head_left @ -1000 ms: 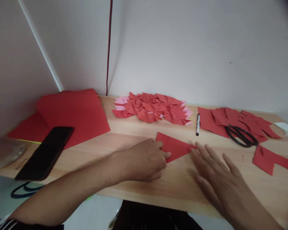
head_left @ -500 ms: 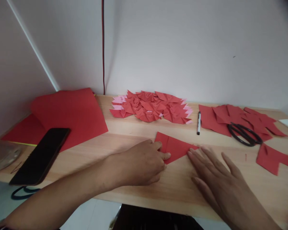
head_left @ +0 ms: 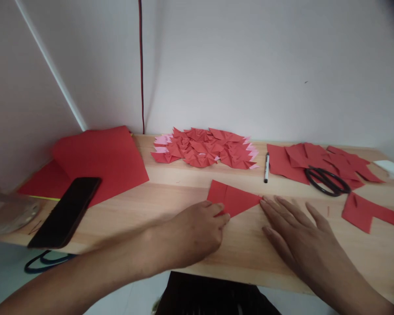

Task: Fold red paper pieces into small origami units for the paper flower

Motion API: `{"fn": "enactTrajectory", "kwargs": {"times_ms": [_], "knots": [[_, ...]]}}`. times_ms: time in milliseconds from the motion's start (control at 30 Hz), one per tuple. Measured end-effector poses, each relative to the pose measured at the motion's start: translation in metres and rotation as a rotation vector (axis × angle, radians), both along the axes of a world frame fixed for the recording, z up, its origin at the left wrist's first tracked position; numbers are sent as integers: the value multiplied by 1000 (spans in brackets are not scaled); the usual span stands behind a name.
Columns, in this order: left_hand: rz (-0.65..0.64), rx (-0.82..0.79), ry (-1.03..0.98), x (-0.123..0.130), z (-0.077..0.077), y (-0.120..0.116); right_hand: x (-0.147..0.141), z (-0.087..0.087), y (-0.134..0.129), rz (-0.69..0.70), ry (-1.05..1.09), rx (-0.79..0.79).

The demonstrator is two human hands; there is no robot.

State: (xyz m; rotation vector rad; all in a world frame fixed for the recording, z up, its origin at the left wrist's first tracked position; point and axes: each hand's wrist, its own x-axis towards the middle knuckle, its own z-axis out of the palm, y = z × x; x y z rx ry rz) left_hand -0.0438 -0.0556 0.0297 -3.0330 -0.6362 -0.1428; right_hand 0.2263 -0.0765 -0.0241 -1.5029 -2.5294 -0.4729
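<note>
The left hand (head_left: 192, 236) curls on the red paper (head_left: 238, 200), pinching or not, I can't tell; the right hand (head_left: 300, 238), flat and ungripping, touches its tip. Lying lengthwise across the table (head_left: 170, 194), the paper points right.

A pale wooden table (head_left: 173, 192) carries a folded red paper (head_left: 241, 200) near its middle. From there, red and pink paper folds (head_left: 203, 148) lie at eleven o'clock, a marker (head_left: 266, 168) between one and two, cut red paper pieces (head_left: 297, 158) at two, an L-shaped red paper scrap (head_left: 359, 214) at three, a black smartphone (head_left: 65, 212) at nine, overlapping large red sheets (head_left: 103, 162) at ten.
</note>
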Motion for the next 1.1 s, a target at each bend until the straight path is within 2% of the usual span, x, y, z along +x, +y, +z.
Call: {"fn": "enactTrajectory", "kwargs": {"times_ms": [67,133,333,500,633,767,833,933,1100], "knots": [[-31,58,49,0,-3,-11,0,-1,0,2,8,2],[4,87,51,-2,-7,-20,0,-2,0,0,13,10],[118,8,-18,-13,-11,-35,6,-6,3,-8,0,24],[159,-43,-130,-7,-18,-29,2,-5,3,-3,5,53],[192,-13,-99,6,-29,-18,-24,1,-7,-16,75,80],[191,4,-111,12,-35,-13,-52,0,-21,249,12,41],[207,-2,-115,11,-36,-14,-57,-2,-24,267,0,19],[232,9,-104,11,-36,-17,-52,-5,-21,247,-9,17],[282,11,-84,14,-37,-21,-25,-8,-5,147,2,81]]}}
